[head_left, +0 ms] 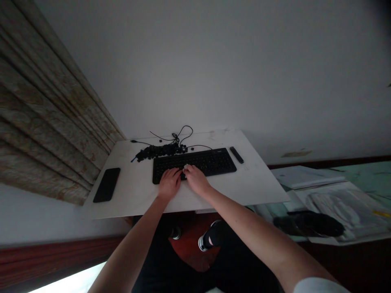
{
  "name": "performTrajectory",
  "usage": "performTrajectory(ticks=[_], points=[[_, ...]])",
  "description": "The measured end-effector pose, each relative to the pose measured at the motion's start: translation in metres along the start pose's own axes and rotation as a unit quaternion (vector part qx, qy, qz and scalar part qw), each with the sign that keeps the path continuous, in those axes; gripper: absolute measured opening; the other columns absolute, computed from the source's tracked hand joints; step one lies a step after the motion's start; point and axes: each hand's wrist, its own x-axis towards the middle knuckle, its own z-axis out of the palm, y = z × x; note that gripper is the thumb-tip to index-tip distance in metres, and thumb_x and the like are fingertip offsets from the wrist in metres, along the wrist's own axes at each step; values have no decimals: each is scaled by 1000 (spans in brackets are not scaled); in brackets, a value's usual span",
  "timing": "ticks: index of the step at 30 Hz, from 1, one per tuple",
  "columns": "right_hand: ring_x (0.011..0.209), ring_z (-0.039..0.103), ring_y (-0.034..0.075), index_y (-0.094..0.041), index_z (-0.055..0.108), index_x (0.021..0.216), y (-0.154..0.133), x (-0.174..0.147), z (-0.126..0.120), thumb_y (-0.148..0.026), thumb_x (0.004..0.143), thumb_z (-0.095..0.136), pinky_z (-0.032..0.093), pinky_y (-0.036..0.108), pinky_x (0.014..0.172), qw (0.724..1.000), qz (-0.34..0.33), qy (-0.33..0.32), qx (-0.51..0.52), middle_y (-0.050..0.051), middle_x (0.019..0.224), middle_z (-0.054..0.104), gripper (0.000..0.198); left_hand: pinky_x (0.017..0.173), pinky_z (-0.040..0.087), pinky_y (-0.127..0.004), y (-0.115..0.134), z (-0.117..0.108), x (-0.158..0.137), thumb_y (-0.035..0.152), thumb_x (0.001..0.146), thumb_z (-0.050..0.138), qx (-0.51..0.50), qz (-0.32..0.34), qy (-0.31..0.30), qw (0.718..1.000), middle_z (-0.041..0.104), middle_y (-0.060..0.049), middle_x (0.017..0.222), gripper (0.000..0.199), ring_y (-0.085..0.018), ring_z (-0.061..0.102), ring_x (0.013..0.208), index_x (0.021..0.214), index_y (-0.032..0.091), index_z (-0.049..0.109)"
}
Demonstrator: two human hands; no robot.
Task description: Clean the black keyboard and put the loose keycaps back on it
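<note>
A black keyboard (218,160) lies on the white desk, with both hands over its front edge left of the middle. My left hand (170,182) rests palm down on it, fingers stretched out flat. Just beside it, my right hand (195,178) is closed, with a small white piece (185,166), like tissue or cloth, pinched at its fingertips against the keys. Behind the keyboard runs a heap of small black pieces (159,151) that look like keycaps. The fingers hide part of the keyboard's front rows.
A dark phone (106,185) lies at the desk's left. Right of the keyboard is a narrow black bar (236,155). A thin black cable (185,127) loops near the wall. Curtains (45,101) hang at left; papers (308,177) and a dark bag-like object (311,224) lie at right.
</note>
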Motion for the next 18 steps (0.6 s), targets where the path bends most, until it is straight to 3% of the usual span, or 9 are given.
performTrajectory(ticks=[6,12,15,18], points=[[102,55,27,-8,68,114,49,-28,-13,-8,95,43,43,37,90,997,40,-19,-60,16,116,64,31,113,39,-50,-3,2,-2,21,95,50,-2,-8,3,1000,67,-10,128,33,-27,58,123,124,22,66],[99,56,28,-9,71,107,97,-56,-23,-4,93,40,42,38,89,994,94,0,-56,17,109,65,35,110,43,-49,-1,5,-1,19,95,49,22,0,19,1000,68,-8,125,32,-26,59,120,122,22,66],[99,56,27,-12,71,108,86,-52,-21,-4,90,41,42,36,90,994,108,32,-16,15,106,65,35,109,44,-49,-1,6,-1,18,95,49,35,5,23,999,68,-8,124,31,-26,60,118,120,21,67],[102,55,24,-18,68,118,50,-36,-10,-3,89,43,42,34,92,994,73,67,40,10,109,64,41,109,44,-49,-3,6,-1,16,95,49,40,11,21,999,68,-9,124,32,-26,60,118,121,21,66]])
